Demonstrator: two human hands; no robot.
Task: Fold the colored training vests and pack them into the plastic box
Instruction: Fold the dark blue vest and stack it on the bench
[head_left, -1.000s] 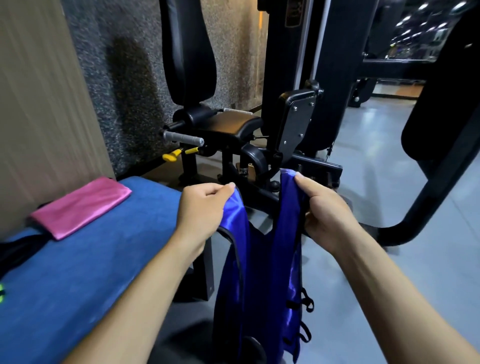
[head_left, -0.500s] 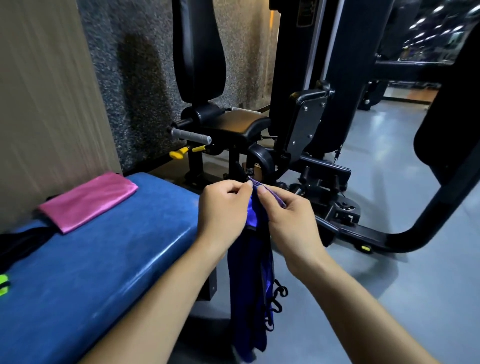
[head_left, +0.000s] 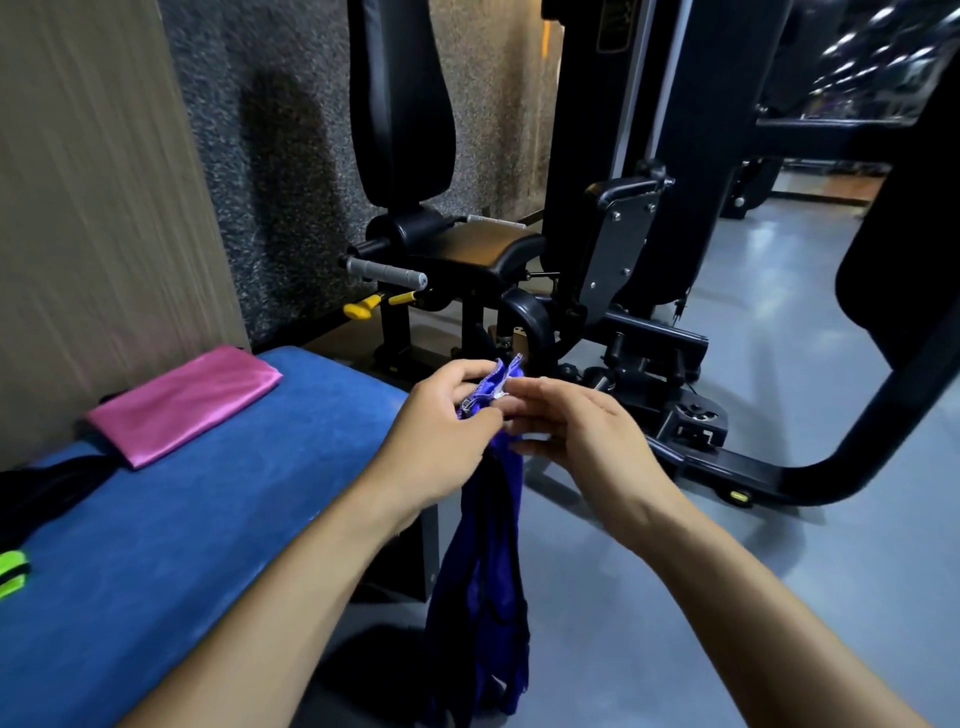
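A shiny blue training vest (head_left: 485, 582) hangs in the air past the right end of the blue bench (head_left: 171, 551), folded lengthwise with both shoulder straps bunched at the top. My left hand (head_left: 441, 436) pinches those straps from the left. My right hand (head_left: 576, 431) sits against them from the right, its fingers on the fabric just below the strap ends. A pink vest (head_left: 182, 402) lies folded flat on the far left of the bench. The plastic box is out of view.
Black fabric (head_left: 47, 488) and a neon green item (head_left: 11, 571) lie at the bench's left edge. A black gym machine (head_left: 597, 291) with a padded seat stands right behind the hanging vest. Grey floor (head_left: 753, 545) stretches to the right.
My hands came together, closing the spread vest into a narrow lengthwise fold. Both shoulder straps now meet in my left hand's pinch, and my right hand has shifted slightly lower.
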